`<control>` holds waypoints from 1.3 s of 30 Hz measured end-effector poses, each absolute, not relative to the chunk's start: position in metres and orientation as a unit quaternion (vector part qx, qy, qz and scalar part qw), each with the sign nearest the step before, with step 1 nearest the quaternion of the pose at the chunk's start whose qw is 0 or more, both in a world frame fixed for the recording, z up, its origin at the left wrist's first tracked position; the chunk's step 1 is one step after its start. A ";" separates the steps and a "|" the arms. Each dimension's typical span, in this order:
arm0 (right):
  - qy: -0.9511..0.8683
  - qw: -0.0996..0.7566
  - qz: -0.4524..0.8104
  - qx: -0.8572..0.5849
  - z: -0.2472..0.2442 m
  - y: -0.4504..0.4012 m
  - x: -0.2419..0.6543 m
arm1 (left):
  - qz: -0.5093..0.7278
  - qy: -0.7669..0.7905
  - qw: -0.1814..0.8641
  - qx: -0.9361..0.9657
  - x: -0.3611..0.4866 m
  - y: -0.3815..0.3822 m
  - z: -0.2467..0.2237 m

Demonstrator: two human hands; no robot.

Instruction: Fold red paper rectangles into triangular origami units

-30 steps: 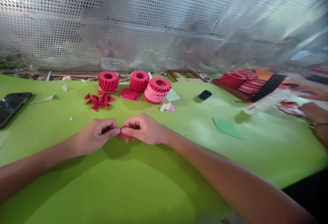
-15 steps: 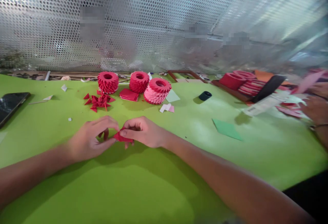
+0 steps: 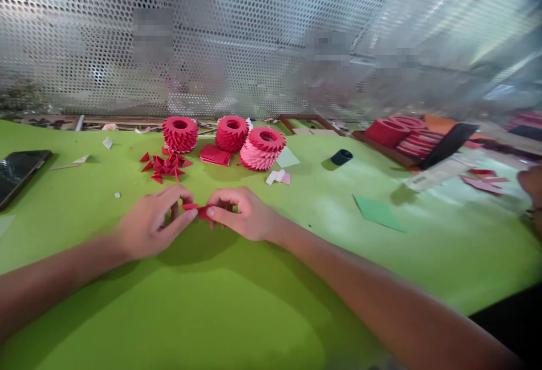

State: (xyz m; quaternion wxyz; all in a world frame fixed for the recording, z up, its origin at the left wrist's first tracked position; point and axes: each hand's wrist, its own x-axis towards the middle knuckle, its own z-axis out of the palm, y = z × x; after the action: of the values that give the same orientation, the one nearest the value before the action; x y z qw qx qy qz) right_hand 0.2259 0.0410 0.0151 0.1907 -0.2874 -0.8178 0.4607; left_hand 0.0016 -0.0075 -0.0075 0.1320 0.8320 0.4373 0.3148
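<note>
Between my two hands is a small piece of folded red paper [image 3: 202, 212]. My left hand [image 3: 154, 220] pinches its left end between thumb and fingertips. At the other end, my right hand [image 3: 241, 213] grips it with the thumb on the near side. Just beyond lies a pile of folded red paper triangles [image 3: 167, 165]. To the right of that pile is a stack of red paper sheets [image 3: 215, 155]. Three ring-shaped paper pieces stand behind: a red one [image 3: 180, 134], another red one [image 3: 232, 133] and a pink-and-red one [image 3: 262, 148].
A phone [image 3: 21, 175] lies at the left on the green table [image 3: 203, 313]. Rightward are white and pink scraps [image 3: 278, 177], a dark cylinder [image 3: 342, 157], a green paper sheet [image 3: 378, 213] and a tray of red rings [image 3: 387, 133]. Another person's hand [image 3: 531, 189] shows at the right edge.
My left fingers have closed onto the red paper's left end, and its left part now looks raised and folded differently. The other person's hand at the right has drawn back toward the edge.
</note>
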 end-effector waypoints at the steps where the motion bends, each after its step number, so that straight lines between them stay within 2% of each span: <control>1: -0.818 0.189 0.461 -0.286 0.015 0.040 0.225 | 0.299 0.433 0.140 0.838 0.002 -0.007 -0.007; 5: -0.802 0.194 0.489 -0.284 0.013 0.040 0.225 | 0.277 0.412 0.118 0.860 0.003 -0.008 -0.007; 10: -0.734 0.240 0.584 -0.250 0.007 0.044 0.224 | 0.311 0.422 0.051 0.850 0.005 -0.009 -0.008; 13: -0.724 0.236 0.598 -0.250 0.005 0.044 0.222 | 0.316 0.420 0.044 0.849 0.005 -0.008 -0.008; 19: -0.732 0.231 0.585 -0.262 0.006 0.041 0.221 | 0.305 0.431 0.052 0.848 0.005 -0.009 -0.009; 27: -0.797 0.234 0.459 -0.315 0.009 0.035 0.218 | 0.306 0.422 0.044 0.852 0.005 -0.009 -0.009; 33: -0.764 0.254 0.522 -0.281 0.005 0.037 0.220 | 0.320 0.436 0.034 0.841 0.004 -0.008 -0.010; 39: -0.778 0.233 0.502 -0.299 0.005 0.036 0.220 | 0.319 0.438 0.042 0.840 0.004 -0.009 -0.009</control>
State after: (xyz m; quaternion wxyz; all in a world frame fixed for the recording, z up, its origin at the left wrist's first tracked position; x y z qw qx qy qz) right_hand 0.2201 0.0363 0.0047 0.2330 -0.2992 -0.7776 0.5016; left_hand 0.0043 -0.0093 -0.0090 0.0415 0.8396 0.4379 0.3186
